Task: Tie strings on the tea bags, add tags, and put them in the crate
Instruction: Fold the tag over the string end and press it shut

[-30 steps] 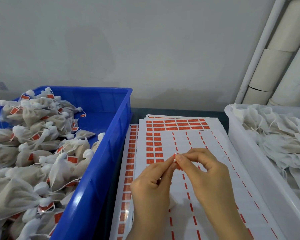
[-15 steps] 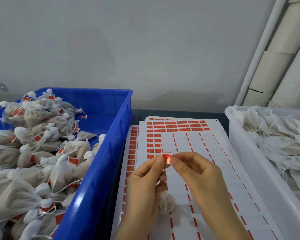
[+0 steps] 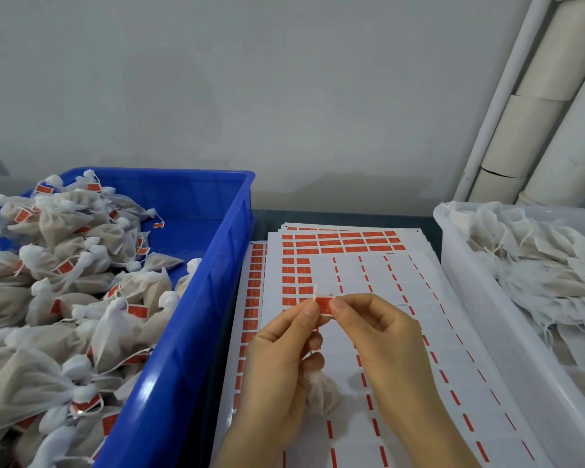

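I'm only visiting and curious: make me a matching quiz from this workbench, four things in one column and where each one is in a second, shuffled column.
Things:
1. blue crate
2. white bin
3. sticker sheets
4. red tag

Places:
A. pinched between left hand and right hand
B. on the left, piled with tied, tagged tea bags
C. lying flat in the middle
D. on the right, holding untagged white bags

Pairs: 1-B, 2-D, 3-C, 4-A

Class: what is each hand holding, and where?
Both pinch the small red paper tag, left hand and right hand at opposite ends; the left apparently grips the white mesh tea bag by its neck.
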A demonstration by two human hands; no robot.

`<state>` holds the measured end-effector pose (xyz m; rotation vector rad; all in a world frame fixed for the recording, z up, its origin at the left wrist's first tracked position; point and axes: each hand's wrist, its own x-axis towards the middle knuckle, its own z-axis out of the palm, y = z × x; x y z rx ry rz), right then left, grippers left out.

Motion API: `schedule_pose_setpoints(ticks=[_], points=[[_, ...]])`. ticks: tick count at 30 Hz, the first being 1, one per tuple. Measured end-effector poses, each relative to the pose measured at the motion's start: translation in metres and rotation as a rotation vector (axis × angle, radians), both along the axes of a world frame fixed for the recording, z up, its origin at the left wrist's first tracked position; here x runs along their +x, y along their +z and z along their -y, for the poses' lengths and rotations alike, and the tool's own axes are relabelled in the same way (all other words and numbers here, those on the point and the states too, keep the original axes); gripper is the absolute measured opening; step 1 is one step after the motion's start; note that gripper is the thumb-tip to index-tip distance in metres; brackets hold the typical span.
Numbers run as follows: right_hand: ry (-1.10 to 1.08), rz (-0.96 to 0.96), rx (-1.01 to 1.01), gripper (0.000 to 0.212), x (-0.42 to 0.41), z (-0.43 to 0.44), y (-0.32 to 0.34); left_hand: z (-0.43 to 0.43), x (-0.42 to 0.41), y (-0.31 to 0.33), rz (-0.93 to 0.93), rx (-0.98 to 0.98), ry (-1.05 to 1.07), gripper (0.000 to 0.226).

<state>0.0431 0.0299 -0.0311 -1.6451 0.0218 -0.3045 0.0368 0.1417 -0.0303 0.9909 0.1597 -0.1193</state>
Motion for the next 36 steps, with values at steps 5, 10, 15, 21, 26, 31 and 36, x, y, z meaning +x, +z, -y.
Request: schedule_pose_setpoints(ticks=[5,10,15,21,26,31,36], points=[[-0.017,0.014,-0.008,0.005,0.0,0.0,-0.001,0.001,-0.001,0.0,0.012,0.063,0.029,0.027],[-0.062,0.022,-0.05,0.006,0.0,-0.001,-0.002,0.004,-0.001,-0.001,0.026,0.129,0.099,0.024],[-0.13,0.025,-0.097,0.006,0.0,-0.005,-0.004,0.007,-0.002,-0.002,0.003,0.161,0.168,0.022],[-0.182,0.019,-0.059,0.023,0.0,-0.01,-0.003,0.01,-0.002,-0.004,-0.005,0.19,0.192,0.013],[-0.001,-0.016,0.002,0.025,0.001,-0.006,0.0,0.008,-0.002,-0.004,0.006,0.208,0.192,0.015],[-0.009,0.028,-0.088,0.004,0.002,-0.007,-0.007,0.009,-0.002,-0.005,0.068,0.275,0.192,0.019],[-0.064,0.018,-0.141,0.007,0.003,-0.005,-0.011,0.01,0.0,-0.003,0.047,0.285,0.211,0.021]])
